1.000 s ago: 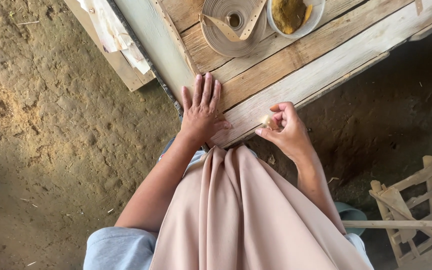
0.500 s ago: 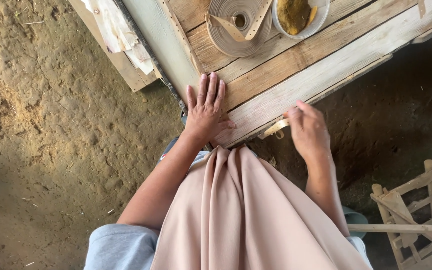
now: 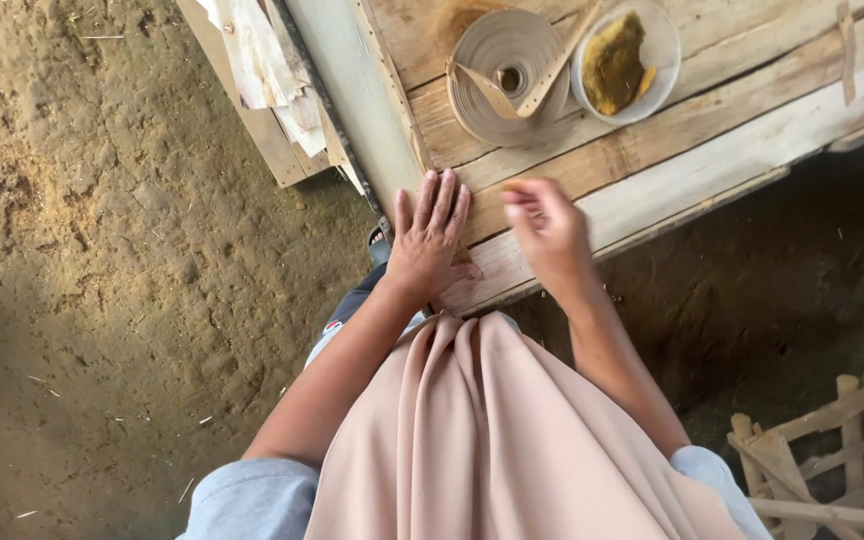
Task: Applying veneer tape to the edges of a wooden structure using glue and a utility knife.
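My left hand lies flat, fingers together, on the near edge of a rough plank table. My right hand hovers just right of it over the planks. It is motion-blurred, its fingertips pinched on a small yellowish piece. Farther back on the table lies a flat coil of pale tan strip with a loose end draped over it. A clear round bowl holding a yellow-brown lump touches the coil's right side. A pink cloth hangs down my front.
Sandy dirt ground spreads to the left. A board with torn pale paper leans at the table's left end. A small wooden slat frame stands on the ground at lower right. A foot in a sandal shows beside my left wrist.
My right hand has moved from the table's front edge, left and up over the planks, closer to my left hand. The left hand has stayed flat in place.
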